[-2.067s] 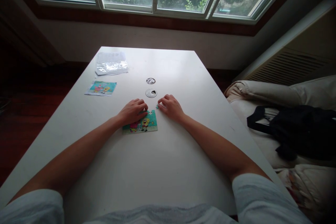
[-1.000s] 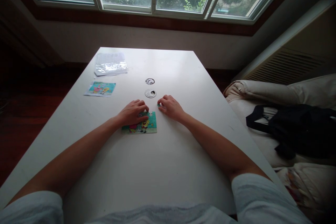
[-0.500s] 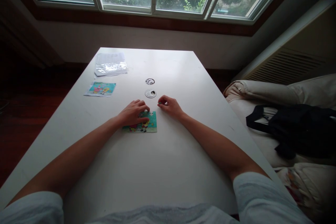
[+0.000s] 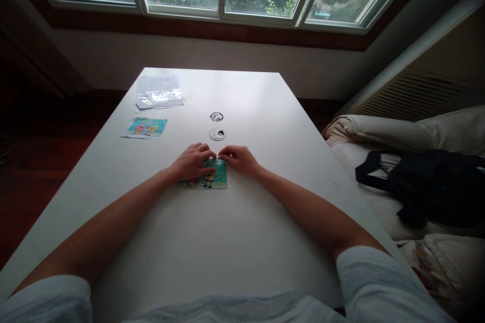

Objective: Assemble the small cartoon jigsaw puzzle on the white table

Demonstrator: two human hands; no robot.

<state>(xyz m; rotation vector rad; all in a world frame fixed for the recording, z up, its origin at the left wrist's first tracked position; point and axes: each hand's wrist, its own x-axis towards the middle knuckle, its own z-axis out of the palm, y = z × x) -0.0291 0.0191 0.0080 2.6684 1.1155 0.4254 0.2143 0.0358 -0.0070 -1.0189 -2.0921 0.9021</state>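
A nearly rectangular jigsaw puzzle (image 4: pixel 217 180) with a teal cartoon picture lies flat on the white table, and a white gap shows near its top right corner. My left hand (image 4: pixel 192 160) covers its upper left part, fingers bent along the top edge and thumb pressed on the face, holding it. At the gap, my right hand (image 4: pixel 239 157) pinches a small puzzle piece, mostly hidden by the fingertips. Whether the piece touches the puzzle I cannot tell.
Beyond my hands, two round inserts (image 4: pixel 217 134) sit in the white table (image 4: pixel 227 242). To the left lie a matching picture sheet (image 4: pixel 146 127) and papers with a clear plastic bag (image 4: pixel 159 93). A dark bag (image 4: pixel 435 186) rests on the sofa (image 4: pixel 373 136) at right.
My right hand has moved left with the puzzle piece, from beside the puzzle to the gap at its top edge. My left hand stays on the puzzle.
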